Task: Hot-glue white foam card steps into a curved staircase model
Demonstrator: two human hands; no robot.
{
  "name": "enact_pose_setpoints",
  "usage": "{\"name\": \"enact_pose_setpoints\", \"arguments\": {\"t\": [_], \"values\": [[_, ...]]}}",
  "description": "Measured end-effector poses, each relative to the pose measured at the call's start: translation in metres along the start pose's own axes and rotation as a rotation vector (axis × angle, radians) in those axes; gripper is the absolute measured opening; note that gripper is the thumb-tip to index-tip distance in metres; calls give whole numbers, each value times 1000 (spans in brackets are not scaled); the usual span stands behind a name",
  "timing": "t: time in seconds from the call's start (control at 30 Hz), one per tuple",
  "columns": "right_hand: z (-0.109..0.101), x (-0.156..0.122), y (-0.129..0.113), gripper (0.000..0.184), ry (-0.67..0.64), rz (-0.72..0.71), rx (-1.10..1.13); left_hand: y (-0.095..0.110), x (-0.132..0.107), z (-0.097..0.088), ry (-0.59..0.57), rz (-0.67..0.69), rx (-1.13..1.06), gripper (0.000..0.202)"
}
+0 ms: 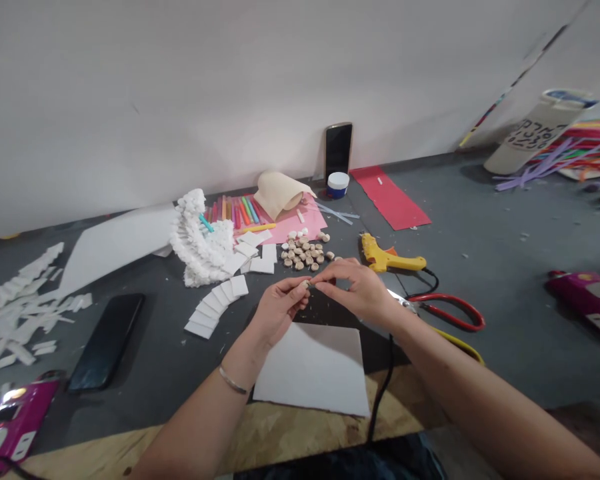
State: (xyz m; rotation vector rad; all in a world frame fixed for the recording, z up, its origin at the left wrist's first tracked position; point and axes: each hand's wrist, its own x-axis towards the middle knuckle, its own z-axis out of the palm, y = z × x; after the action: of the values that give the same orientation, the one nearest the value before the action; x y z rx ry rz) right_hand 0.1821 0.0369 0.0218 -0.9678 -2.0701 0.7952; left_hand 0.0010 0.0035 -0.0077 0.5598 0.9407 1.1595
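Two hands [281, 308] [359, 291] pinch a piece [307, 283]; blurred lettering [536, 135] marks a tumbler [547, 119].

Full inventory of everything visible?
discs: many, tan/white, centre
squares: many, white, left
sheets: several, white/red/pink, scattered
phones: two, black, back/left
glue gun: one, yellow, right
scissors: count unclear, red/yellow, right
markers: several, multicoloured, back
fluffy piece: one, white, back
strips: many, white, left
roll: one, beige, back
jar: one, blue/white, back
sticks: few, translucent, back
container: one, whitish, right
pipe cleaners: many, multicoloured, right
devices: two, magenta, sides
held piece: one, colour unclear, centre
hands: two, bare, centre
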Motion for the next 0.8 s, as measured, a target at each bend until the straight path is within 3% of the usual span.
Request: {"name": "enact_pose_setpoints", "arguments": {"t": [0.8], "values": [[0,-5,-2,14,-22,44,55,-2,0,1,-4,40,41,36]]}}
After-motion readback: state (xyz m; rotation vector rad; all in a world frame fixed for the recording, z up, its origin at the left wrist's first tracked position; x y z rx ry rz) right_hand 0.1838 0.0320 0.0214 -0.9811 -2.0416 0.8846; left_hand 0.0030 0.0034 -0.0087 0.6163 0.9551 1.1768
